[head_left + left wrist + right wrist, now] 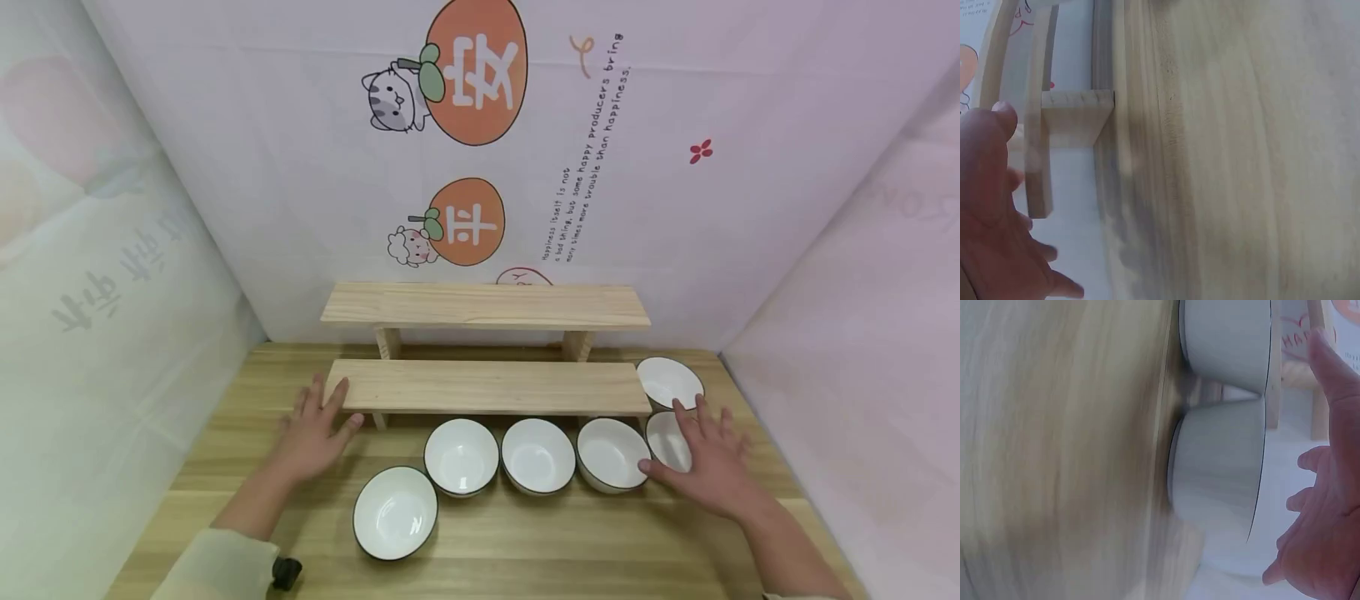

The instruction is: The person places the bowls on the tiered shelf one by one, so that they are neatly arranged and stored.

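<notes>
My left hand (315, 437) is at the left end of the lower wooden shelf board (487, 387), its fingers spread and overlapping the board's end. In the left wrist view, the thumb of that hand (988, 206) shows beside the board edge (1038, 181). My right hand (712, 467) spreads its fingers over a white bowl (663, 440) with a dark rim, partly hidden under it. Its thumb overlaps the rim of the neighbouring bowl (611, 450). In the right wrist view, straight fingers of the right hand (1329, 512) appear beside a bowl (1216, 462).
An upper shelf board (487, 304) stands behind the lower one. More white bowls (538, 456) (461, 457) line the shelf front, with another bowl (395, 512) nearer me. One bowl (670, 379) sits at the shelf's right end. Printed white cloth (300, 167) surrounds the wooden tabletop (540, 558).
</notes>
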`<state>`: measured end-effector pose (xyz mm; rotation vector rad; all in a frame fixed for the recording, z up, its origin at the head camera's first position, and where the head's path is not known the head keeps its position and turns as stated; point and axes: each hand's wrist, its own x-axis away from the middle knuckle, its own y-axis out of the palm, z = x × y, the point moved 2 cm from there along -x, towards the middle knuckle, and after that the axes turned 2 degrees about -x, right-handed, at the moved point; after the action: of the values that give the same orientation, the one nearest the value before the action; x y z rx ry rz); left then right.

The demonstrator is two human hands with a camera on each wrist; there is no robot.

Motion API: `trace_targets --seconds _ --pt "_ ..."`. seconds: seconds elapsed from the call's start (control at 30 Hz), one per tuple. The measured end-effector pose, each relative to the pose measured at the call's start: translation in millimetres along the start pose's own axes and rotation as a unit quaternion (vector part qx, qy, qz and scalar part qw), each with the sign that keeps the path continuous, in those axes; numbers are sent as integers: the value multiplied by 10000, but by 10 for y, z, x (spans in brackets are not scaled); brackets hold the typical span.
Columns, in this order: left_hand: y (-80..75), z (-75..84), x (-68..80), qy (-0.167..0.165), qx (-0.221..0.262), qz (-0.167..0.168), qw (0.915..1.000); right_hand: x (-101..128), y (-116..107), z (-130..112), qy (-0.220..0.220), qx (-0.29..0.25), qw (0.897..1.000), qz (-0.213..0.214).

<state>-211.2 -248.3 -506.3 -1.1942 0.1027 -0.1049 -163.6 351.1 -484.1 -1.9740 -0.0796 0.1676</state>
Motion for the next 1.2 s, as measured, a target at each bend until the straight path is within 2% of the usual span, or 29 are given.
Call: trace_targets --seconds 0.2,0.47,0.8,1.2 --pt "13 -54 -110 -170 776 67 9968 18 14 182 52 -220 9997 78" --pt "54 -140 -204 -489 1629 379 9847 6 52 314 114 -543 9984 120" --pt "155 -235 -251 -749 2054 599 9740 -16 117 449 407 -977 9943 -107" --pt "142 -170 -281 -1001 2364 754 9635 11 138 449 522 -1084 9927 -108"
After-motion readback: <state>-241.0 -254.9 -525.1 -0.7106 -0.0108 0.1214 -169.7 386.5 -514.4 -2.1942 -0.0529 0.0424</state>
